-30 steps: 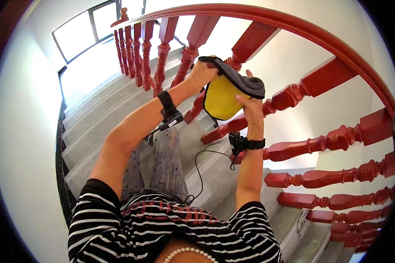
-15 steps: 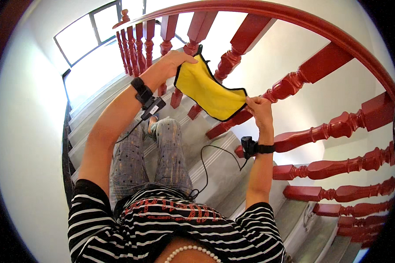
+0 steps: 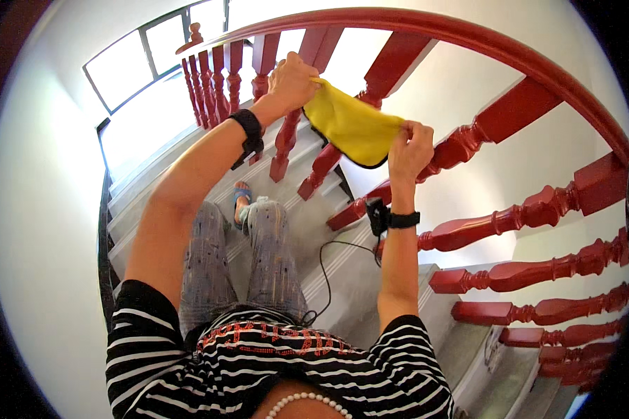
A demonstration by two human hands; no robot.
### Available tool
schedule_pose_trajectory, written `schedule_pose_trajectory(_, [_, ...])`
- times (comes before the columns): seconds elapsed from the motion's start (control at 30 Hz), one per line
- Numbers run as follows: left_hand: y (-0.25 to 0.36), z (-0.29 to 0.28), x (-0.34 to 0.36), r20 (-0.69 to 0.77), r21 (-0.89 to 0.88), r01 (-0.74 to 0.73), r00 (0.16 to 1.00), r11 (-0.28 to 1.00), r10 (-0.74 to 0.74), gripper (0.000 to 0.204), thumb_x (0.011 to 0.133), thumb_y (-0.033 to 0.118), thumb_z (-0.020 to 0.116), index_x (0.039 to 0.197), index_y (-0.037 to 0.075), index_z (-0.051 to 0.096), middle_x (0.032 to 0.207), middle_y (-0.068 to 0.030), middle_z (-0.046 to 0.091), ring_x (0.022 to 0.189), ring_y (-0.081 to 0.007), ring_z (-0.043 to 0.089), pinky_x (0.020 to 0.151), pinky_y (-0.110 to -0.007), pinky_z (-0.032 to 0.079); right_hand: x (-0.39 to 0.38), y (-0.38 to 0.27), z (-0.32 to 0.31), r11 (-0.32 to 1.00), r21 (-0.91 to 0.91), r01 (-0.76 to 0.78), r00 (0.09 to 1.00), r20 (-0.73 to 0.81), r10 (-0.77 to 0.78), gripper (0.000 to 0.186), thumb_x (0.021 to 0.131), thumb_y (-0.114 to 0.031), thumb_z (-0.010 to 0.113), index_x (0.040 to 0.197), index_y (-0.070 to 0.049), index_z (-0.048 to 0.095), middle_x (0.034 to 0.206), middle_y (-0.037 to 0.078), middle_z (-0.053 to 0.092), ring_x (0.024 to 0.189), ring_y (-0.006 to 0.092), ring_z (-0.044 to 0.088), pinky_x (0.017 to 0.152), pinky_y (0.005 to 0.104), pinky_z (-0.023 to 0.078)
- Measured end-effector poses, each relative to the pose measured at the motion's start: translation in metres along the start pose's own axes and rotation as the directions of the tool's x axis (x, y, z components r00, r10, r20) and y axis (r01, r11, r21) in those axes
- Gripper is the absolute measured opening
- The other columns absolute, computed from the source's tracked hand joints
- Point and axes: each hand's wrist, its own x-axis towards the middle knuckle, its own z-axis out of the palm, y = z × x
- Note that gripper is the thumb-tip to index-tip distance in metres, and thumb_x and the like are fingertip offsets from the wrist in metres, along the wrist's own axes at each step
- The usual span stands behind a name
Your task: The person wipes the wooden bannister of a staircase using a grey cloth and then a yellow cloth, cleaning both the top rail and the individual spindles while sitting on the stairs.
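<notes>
A yellow cloth with dark edging (image 3: 349, 122) is stretched between my hands, in front of the red turned balusters (image 3: 283, 153). My left hand (image 3: 292, 84) pinches its upper left corner, high up near the railing. My right hand (image 3: 411, 150) pinches the right corner, lower down beside a baluster. Black devices are strapped to both wrists, and a thin cable (image 3: 325, 272) hangs in a loop from the right one toward my waist.
The red curved handrail (image 3: 493, 49) arches over the balusters. Grey stone steps (image 3: 349, 300) lie beneath me, with my sandalled foot (image 3: 243, 202) on them. A white wall (image 3: 42, 230) runs along the left, and bright dark-framed windows (image 3: 119, 66) stand at the upper left.
The cloth has turned from partly folded, with grey showing, to a yellow sheet spread between my hands. Since half a second ago both hands have risen, lifting it higher along the railing.
</notes>
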Motion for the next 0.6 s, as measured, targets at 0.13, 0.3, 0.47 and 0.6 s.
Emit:
schedule_pose_trajectory(0.13, [0.029,0.031,0.03,0.087,-0.1,0.254,0.965,0.962,-0.246,0.023,0.077,0.03,0.061,0.088,0.013,0.071,0.086,-0.0147,0.067,0.081,-0.031,0.065,0.071,-0.041,0.051,0.039,0.034,0.029,0.968,-0.129,-0.215,0.977,-0.039,0.212,0.015,0.079,-0.004,0.059,0.093,-0.001,0.066,0.086,0.015,0.063,0.076,0.0256,0.063,0.071,0.0323,0.05])
schedule_pose_trajectory(0.3, [-0.007,0.099,0.021,-0.016,-0.611,0.037,0.998,0.791,-0.059,0.063,0.071,0.02,0.066,0.126,0.001,0.04,0.113,-0.0185,0.059,0.1,-0.0324,0.059,0.089,-0.038,0.046,0.045,-0.003,0.087,0.421,0.791,-0.444,0.884,0.311,0.349,0.032,0.088,-0.01,0.054,0.116,0.006,0.05,0.104,0.011,0.059,0.093,0.0159,0.056,0.079,0.0256,0.046])
schedule_pose_trajectory(0.47, [0.06,0.115,-0.013,0.02,-0.763,0.034,0.999,0.645,-0.029,0.092,0.062,0.02,0.074,0.136,0.002,0.023,0.126,-0.0224,0.046,0.115,-0.0356,0.049,0.097,-0.039,0.04,0.013,0.01,0.083,0.439,0.856,-0.274,0.952,0.307,-0.005,0.049,0.088,-0.012,0.054,0.129,0.002,0.031,0.121,0.015,0.046,0.11,0.0221,0.045,0.095,0.0323,0.036])
schedule_pose_trajectory(0.6, [0.066,0.108,-0.01,-0.02,-0.746,0.04,0.996,0.664,-0.083,0.079,0.062,0.02,0.076,0.128,0.008,0.033,0.117,-0.02,0.051,0.109,-0.035,0.053,0.091,-0.041,0.043,0.025,0.001,0.082,0.356,0.9,-0.252,0.966,0.254,0.042,0.063,0.082,-0.016,0.065,0.13,0.0,0.028,0.121,0.014,0.045,0.11,0.0225,0.046,0.097,0.0346,0.036])
